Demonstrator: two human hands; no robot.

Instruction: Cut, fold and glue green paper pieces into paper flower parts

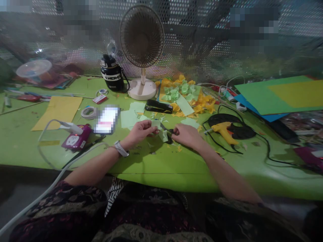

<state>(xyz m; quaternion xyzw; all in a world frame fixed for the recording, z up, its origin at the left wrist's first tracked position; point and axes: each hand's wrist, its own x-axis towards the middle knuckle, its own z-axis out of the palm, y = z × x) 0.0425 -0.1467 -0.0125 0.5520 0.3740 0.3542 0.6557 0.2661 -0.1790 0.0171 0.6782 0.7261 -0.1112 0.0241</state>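
Observation:
Over the green table, my left hand (140, 132) pinches a small piece of light green paper (155, 125) between thumb and fingers. My right hand (186, 135) is closed around black-handled scissors (169, 139), and their blades point toward the paper. A curled light green scrap (165, 135) is by the blades. Just beyond both hands lie a black stapler (158, 107), light green paper sheets (128, 119) and several small cuttings. A pile of light green paper flowers (174, 94) and orange paper flowers (205, 102) sits behind the stapler.
A fan (141, 89) and a black bottle (111, 75) stand at the back. To the left are a phone (107, 120), a tape roll (88, 113) and a purple power strip (77, 137). A yellow glue gun (224, 132), trailing cables and coloured sheets (262, 92) occupy the right.

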